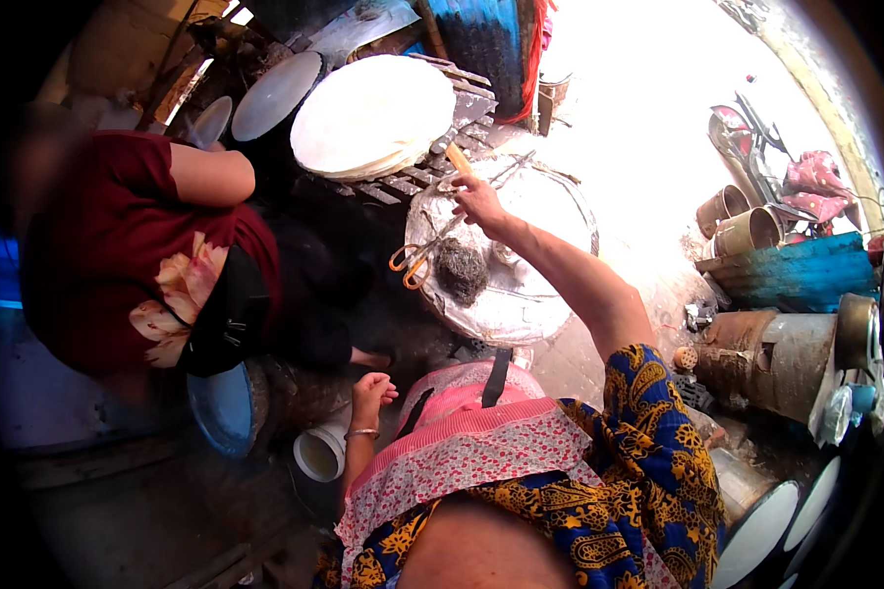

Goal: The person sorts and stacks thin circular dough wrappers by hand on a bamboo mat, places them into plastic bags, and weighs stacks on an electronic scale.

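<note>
My right hand (478,204) reaches over a round, pale-covered top (535,294), its fingers curled at the end of a wooden handle (459,159). The handle appears to belong to a flat metal trowel-like tool (471,108). Under that hand lie long metal tongs with orange loop handles (413,267). A dark, wiry clump (461,272) sits beside them. Just beyond, a stack of large, thin white rounds (373,113) rests on a slatted rack (403,185). My left hand (371,393), a bracelet at its wrist, hangs beside my pink apron (481,422), fingers curled with nothing visible in them.
At the left sits another person in a dark red shirt (118,245). A blue-rimmed basin (224,412) and a white bucket (321,454) stand near my left arm. Rusty metal drums (756,358) and a blue panel (796,272) line the right side.
</note>
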`<control>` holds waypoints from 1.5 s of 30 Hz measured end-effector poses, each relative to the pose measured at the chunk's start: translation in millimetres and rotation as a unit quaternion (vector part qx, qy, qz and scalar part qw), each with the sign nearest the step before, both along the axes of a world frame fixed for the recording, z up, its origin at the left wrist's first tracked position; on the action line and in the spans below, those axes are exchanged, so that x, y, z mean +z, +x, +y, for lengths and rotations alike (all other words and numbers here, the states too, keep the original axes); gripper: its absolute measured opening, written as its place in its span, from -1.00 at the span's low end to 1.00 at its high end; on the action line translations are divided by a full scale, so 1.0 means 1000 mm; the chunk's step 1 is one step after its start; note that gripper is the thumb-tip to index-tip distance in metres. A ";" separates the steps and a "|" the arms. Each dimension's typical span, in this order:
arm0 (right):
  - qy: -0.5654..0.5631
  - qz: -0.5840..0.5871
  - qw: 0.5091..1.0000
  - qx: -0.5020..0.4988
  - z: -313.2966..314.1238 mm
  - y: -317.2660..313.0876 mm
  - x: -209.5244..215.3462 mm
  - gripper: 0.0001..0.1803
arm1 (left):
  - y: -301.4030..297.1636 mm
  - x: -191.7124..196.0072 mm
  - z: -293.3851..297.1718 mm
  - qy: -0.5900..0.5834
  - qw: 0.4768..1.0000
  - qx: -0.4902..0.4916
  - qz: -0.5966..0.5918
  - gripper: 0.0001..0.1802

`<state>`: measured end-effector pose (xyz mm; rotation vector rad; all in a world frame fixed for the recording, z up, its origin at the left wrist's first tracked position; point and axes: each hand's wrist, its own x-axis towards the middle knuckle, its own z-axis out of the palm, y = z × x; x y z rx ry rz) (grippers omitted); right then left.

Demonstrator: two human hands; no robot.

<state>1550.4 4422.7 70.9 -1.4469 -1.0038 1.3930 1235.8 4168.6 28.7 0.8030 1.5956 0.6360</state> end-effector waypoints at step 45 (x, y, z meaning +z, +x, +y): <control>-0.068 0.044 0.987 -0.136 0.071 0.026 -0.004 -0.83 | 0.030 0.009 0.418 -0.085 0.897 0.217 -0.375 -0.35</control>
